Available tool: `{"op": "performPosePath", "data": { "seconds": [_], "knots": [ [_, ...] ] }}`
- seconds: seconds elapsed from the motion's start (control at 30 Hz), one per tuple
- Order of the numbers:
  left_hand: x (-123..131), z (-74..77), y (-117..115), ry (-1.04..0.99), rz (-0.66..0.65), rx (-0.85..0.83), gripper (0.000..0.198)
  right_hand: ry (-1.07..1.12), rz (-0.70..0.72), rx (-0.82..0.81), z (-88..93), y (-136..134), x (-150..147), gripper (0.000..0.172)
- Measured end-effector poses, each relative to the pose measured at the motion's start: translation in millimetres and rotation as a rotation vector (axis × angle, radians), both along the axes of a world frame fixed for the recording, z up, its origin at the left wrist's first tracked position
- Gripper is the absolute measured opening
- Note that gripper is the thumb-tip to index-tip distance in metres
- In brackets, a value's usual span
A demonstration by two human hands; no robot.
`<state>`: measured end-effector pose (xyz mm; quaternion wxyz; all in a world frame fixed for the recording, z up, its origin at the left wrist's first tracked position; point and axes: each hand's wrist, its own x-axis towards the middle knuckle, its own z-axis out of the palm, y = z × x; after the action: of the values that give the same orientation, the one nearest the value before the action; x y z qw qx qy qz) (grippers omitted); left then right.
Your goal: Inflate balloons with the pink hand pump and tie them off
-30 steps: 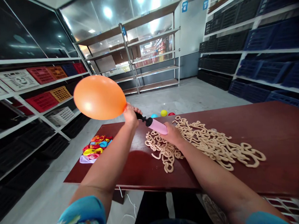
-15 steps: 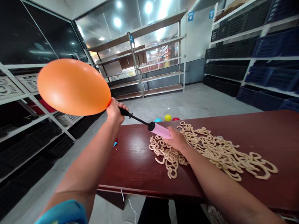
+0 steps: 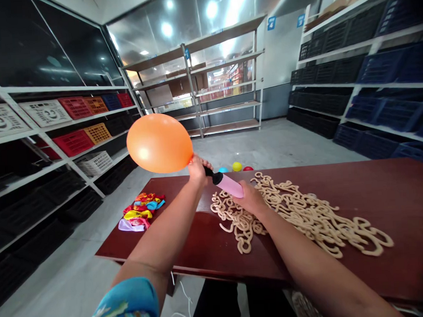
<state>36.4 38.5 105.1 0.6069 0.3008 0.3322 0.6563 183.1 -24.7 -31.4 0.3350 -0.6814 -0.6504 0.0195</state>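
An inflated orange balloon [image 3: 160, 143] hangs over the table's far left edge. My left hand [image 3: 198, 171] is closed round the balloon's neck and the black nozzle end of a hand pump. The pump's pink barrel [image 3: 230, 185] is gripped by my right hand [image 3: 249, 198]. Little of the black rod shows, as the nozzle end sits close to the barrel. Under and beside my right arm, a tangled pile of beige curled strands [image 3: 306, 215] lies on the table.
Flat coloured balloons [image 3: 139, 212] lie at the left of the dark red table [image 3: 393, 187]. Beyond the far edge are blue, yellow [image 3: 237, 166] and red round things. Shelves with crates [image 3: 76, 107] line both sides; a bare rack [image 3: 227, 127] stands behind.
My left hand has moved right and slightly down toward the barrel, carrying the balloon. The black rod has slid in. The flat balloons and left crates have come into view. My right hand has barely moved.
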Motion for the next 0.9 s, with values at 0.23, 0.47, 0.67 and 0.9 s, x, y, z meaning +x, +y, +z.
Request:
{"op": "performPosePath", "data": {
  "seconds": [0.23,0.47,0.67,0.9],
  "knots": [
    [-17,15.2,-1,-0.004,0.0,0.039,0.043,0.003,0.021,0.034,8.2,-3,-3,0.041],
    [-77,81.3,7,-0.005,0.048,0.138,0.042,0.02,0.062,0.036,11.6,-2,-3,0.04],
    [-75,85.9,9,0.008,0.078,0.184,0.041,0.023,0.026,0.028,5.3,0,-4,0.041],
    [-7,20.4,-3,0.008,0.033,0.061,0.044,0.005,0.006,0.01,3.7,-1,1,0.034]
  ]
}}
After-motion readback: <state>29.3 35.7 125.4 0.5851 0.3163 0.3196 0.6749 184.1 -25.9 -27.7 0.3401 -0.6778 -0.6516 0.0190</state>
